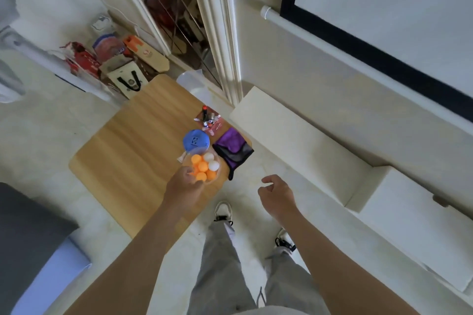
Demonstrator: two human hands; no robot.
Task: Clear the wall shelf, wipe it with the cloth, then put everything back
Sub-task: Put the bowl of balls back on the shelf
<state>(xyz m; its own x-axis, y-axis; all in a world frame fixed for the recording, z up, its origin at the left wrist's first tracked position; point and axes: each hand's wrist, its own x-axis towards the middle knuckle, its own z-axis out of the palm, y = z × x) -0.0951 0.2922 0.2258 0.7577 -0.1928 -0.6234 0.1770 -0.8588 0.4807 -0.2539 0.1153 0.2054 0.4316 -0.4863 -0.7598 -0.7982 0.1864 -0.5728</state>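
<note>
A person is standing and looking down at a low, light wooden counter [133, 140] on a pale floor, with grey trousers and white shoes showing at the bottom of the view. The left hand [184, 186] is reaching over the near right corner of the counter, its grip closing around the near rim of a clear round plastic tub of orange and white table-tennis balls [204, 166]; whether the tub is resting on the counter or lifted just above it cannot be told. The right hand [275, 193] is hanging in the air over the floor to the right of the counter, its grip loosely curled with the fingers apart, holding nothing. Just beyond the tub, a round blue plastic lid-shaped container [196, 141] is lying on the counter, touching or nearly touching the tub. Beside it to the right, a folded purple and black cloth [231, 148] is lying at the counter's right edge, one dark corner drooping over the side. Farther back, a small cluster of tiny bottles and tubes [209, 120] is sitting near the far right corner, too small to identify singly. To the right of the counter, a long cream-white wall shelf [294, 140] is running along the wall, its top bare.
</note>
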